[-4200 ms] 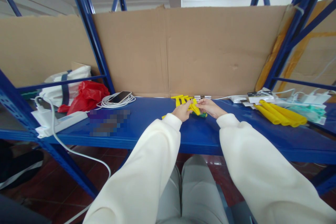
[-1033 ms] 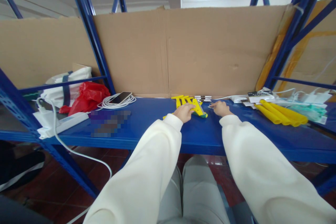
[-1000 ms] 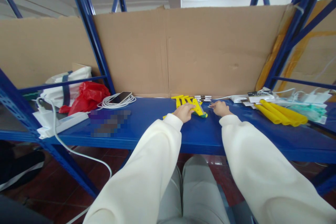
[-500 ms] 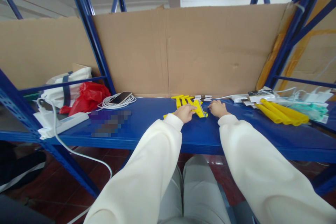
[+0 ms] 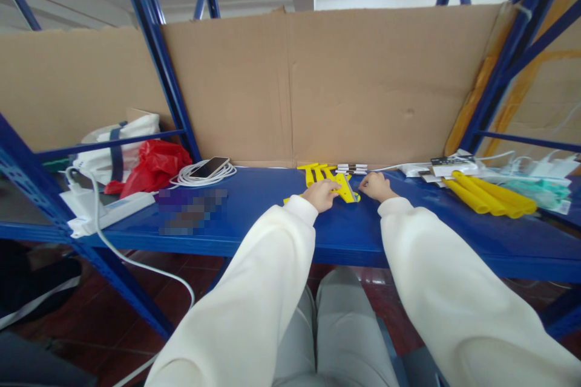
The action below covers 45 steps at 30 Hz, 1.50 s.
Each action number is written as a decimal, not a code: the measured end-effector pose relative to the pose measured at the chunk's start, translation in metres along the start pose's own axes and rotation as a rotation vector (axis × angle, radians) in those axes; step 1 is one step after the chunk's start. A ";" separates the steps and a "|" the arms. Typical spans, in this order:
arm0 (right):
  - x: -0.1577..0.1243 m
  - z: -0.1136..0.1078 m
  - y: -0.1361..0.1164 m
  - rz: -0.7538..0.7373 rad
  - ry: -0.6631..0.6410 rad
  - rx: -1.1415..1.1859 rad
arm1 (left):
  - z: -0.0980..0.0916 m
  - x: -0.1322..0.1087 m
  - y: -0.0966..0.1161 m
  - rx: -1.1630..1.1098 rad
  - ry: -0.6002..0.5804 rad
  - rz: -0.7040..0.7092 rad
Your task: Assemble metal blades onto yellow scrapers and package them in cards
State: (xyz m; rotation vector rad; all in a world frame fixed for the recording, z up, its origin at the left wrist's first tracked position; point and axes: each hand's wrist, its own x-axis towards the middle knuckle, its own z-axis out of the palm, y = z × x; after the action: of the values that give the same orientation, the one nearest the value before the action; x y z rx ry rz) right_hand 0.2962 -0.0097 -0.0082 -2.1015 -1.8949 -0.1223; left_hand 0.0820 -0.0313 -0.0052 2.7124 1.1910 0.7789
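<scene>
A yellow scraper [image 5: 347, 190] with a grey blade edge lies on the blue shelf. My left hand [image 5: 320, 195] is closed over its handle, with the head showing past the fingers. To the right of the blade edge, my right hand [image 5: 376, 186] rests low over the shelf with its fingers bent together; what they hold, if anything, is too small to make out. Behind the left hand several yellow scraper-like pieces [image 5: 313, 173] lie in a row. Small white-and-black packs [image 5: 352, 168] are lined up beside them, near the cardboard.
Yellow tubes [image 5: 489, 195] and white boxes [image 5: 454, 164] lie at the right. A phone [image 5: 211, 167] rests on a coiled white cable [image 5: 190, 179]. Farther left are a red bag [image 5: 157, 163] and a power strip [image 5: 122, 210]. Cardboard [image 5: 363, 91] closes off the back.
My right hand's fingers have drawn closer together beside the blade. My left hand and the scraper stay nearly in place; the view has shifted very slightly.
</scene>
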 end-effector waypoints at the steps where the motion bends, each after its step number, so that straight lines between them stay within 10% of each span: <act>1: 0.001 0.001 0.000 0.016 -0.005 0.028 | 0.000 0.000 0.000 0.005 -0.002 -0.002; 17: 0.008 0.006 0.002 0.061 -0.015 0.261 | -0.002 0.000 0.003 0.024 -0.021 -0.036; 26: 0.010 0.011 -0.011 -0.207 0.114 0.983 | 0.000 0.000 0.003 0.055 -0.044 -0.003; 45: 0.001 0.009 -0.024 -0.226 0.084 0.926 | -0.004 -0.004 0.010 0.225 -0.114 0.072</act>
State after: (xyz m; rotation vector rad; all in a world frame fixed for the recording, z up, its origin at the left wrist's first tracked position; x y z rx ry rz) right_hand 0.2711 -0.0044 -0.0120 -1.2383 -1.6531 0.5112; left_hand 0.0844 -0.0415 -0.0009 2.9486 1.2305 0.5170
